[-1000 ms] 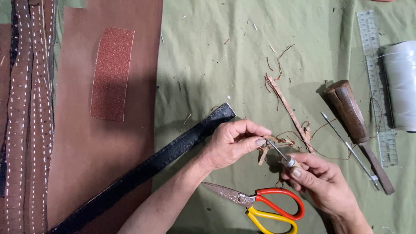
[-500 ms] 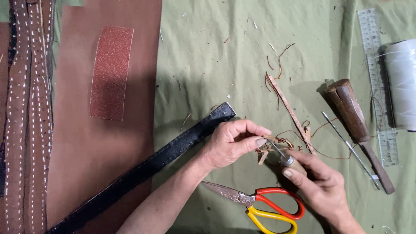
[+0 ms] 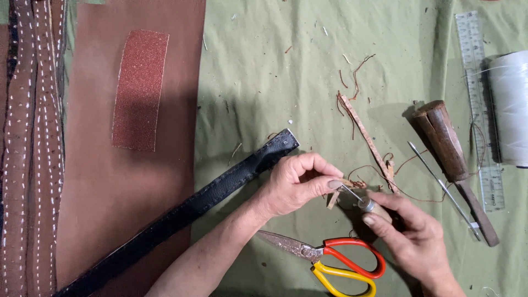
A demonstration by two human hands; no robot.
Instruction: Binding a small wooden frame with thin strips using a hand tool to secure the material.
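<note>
My left hand (image 3: 297, 184) is curled, its fingertips pinching a small brown scrap at the tip of a thin metal awl (image 3: 360, 199). My right hand (image 3: 410, 234) grips the awl by its handle, the point aimed up-left toward the left fingers. A black leather belt (image 3: 181, 212) runs diagonally from the bottom left up to just above my left hand. Red and yellow handled scissors (image 3: 330, 258) lie shut just below both hands. Thin brown thread (image 3: 385, 176) trails from the scrap.
A brown leather sheet (image 3: 93, 192) with a reddish sandpaper patch (image 3: 140, 91) lies left, beside stitched brown straps (image 3: 33, 165). To the right are a wooden-handled tool (image 3: 448, 151), a long needle (image 3: 443, 184), a clear ruler (image 3: 481, 104), a white thread spool (image 3: 511, 107) and leather trimmings (image 3: 363, 132).
My right hand has shifted slightly with the awl; my left hand keeps its pinch. Nothing else has moved.
</note>
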